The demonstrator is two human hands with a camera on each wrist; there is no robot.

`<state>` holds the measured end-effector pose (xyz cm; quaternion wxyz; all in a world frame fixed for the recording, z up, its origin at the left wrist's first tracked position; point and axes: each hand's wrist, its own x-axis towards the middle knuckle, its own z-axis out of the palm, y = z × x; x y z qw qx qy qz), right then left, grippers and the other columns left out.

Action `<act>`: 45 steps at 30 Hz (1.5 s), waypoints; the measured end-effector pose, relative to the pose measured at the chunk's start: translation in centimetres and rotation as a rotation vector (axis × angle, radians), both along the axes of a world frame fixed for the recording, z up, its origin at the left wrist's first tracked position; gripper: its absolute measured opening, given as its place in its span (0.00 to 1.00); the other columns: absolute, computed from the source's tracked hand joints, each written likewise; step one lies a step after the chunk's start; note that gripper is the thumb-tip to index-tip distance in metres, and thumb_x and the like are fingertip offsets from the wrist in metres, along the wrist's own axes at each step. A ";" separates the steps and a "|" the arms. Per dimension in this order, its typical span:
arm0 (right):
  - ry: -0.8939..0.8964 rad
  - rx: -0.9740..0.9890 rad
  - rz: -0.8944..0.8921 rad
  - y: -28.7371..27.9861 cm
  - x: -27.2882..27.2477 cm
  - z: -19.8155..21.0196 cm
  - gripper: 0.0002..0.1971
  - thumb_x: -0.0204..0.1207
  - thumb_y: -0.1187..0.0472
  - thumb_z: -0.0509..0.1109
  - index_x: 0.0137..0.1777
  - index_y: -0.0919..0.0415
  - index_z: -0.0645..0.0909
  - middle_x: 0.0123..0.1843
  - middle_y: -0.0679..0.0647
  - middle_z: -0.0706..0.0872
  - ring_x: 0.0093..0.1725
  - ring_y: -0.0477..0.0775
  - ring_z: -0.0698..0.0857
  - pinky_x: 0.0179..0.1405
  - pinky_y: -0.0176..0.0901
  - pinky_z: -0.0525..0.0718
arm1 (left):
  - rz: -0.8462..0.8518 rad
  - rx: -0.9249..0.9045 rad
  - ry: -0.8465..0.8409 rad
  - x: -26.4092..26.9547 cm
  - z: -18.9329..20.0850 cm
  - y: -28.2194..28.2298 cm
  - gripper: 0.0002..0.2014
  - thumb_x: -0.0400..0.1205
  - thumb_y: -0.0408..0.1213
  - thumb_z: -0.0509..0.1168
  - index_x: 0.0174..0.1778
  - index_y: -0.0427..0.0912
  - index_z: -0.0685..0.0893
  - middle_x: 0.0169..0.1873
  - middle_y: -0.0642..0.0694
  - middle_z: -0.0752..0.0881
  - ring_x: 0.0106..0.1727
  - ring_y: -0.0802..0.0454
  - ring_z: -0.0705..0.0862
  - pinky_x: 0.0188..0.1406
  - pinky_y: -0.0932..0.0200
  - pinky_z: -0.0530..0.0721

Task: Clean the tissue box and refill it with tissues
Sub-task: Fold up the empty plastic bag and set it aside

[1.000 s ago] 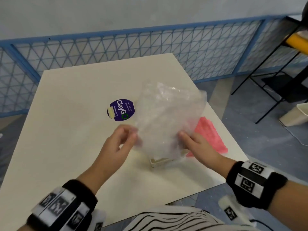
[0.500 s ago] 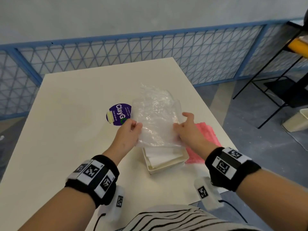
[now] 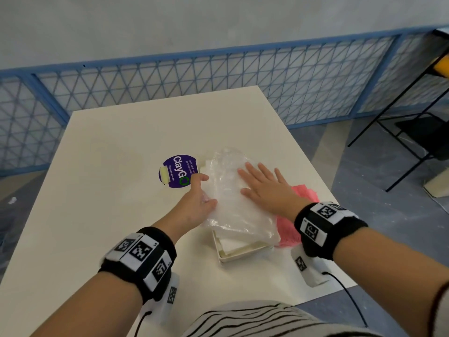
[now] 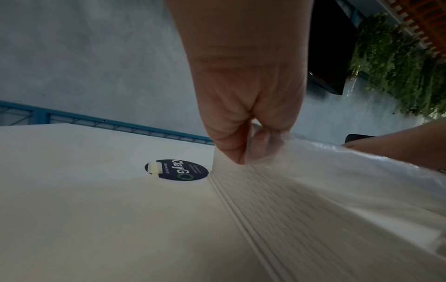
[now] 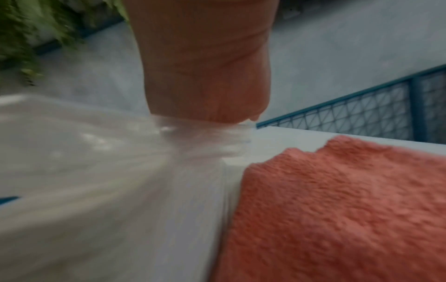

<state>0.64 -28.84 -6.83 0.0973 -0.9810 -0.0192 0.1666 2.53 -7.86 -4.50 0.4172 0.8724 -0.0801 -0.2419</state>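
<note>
A cream tissue box (image 3: 239, 256) sits open-topped on the table near its front right. A stack of white tissues (image 4: 301, 202) in a crinkled clear plastic wrapper (image 3: 230, 205) lies over the box and sticks out past its far end. My left hand (image 3: 202, 193) is at the wrapper's left edge; in the left wrist view its thumb and fingers (image 4: 231, 145) pinch the film. My right hand (image 3: 261, 177) lies flat on top of the wrapper with its fingers spread straight, pressing down. Most of the box is hidden under the pack.
A pink cloth (image 3: 307, 194) lies just right of the box, partly under my right wrist. A round purple ClayGo sticker (image 3: 178, 171) marks the cream table (image 3: 109, 190) left of the pack. Blue mesh fencing (image 3: 170, 79) runs behind; black chair legs (image 3: 401, 132) stand to the right.
The wrapped tissues came down from mid-air onto the box. My right hand let go of the wrapper's edge and now lies flat on top; my left hand stays at the left edge.
</note>
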 end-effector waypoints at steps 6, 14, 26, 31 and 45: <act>0.027 0.404 -0.469 -1.4 -1.5 1.7 0.35 0.83 0.46 0.59 0.83 0.40 0.41 0.85 0.58 0.48 0.78 0.66 0.66 0.73 0.53 0.65 | 0.101 0.190 -0.041 0.1 -0.4 -0.2 0.33 0.79 0.41 0.69 0.75 0.45 0.58 0.67 0.40 0.69 0.62 0.42 0.76 0.56 0.50 0.80; -0.040 1.097 -0.745 -2.4 -4.0 1.4 0.41 0.78 0.63 0.71 0.83 0.50 0.48 0.48 0.59 0.83 0.44 0.54 0.86 0.45 0.39 0.87 | 0.198 -0.146 0.368 0.1 0.9 0.9 0.11 0.81 0.42 0.68 0.42 0.38 0.78 0.34 0.45 0.80 0.29 0.54 0.76 0.24 0.66 0.77; -0.194 1.438 -0.402 -3.3 -3.4 5.4 0.32 0.78 0.75 0.66 0.70 0.36 0.71 0.61 0.55 0.83 0.52 0.51 0.88 0.53 0.45 0.87 | 0.196 -0.531 0.173 -0.4 4.0 -2.0 0.20 0.82 0.39 0.67 0.54 0.71 0.68 0.59 0.50 0.83 0.55 0.55 0.83 0.51 0.53 0.84; -0.539 1.273 -0.407 -7.0 0.5 5.5 0.22 0.78 0.73 0.67 0.63 0.46 0.78 0.63 0.42 0.80 0.59 0.40 0.82 0.58 0.38 0.83 | 0.126 -0.368 -0.005 -1.0 3.6 -2.3 0.15 0.84 0.41 0.62 0.66 0.59 0.73 0.54 0.50 0.84 0.43 0.56 0.83 0.41 0.62 0.81; -0.232 0.600 -0.587 -11.9 6.3 -4.3 0.23 0.79 0.72 0.57 0.71 0.54 0.76 0.71 0.59 0.75 0.55 0.57 0.80 0.43 0.39 0.77 | 0.149 -0.039 0.098 -4.3 -1.3 1.4 0.18 0.78 0.40 0.69 0.58 0.68 0.79 0.63 0.54 0.77 0.56 0.55 0.84 0.51 0.61 0.80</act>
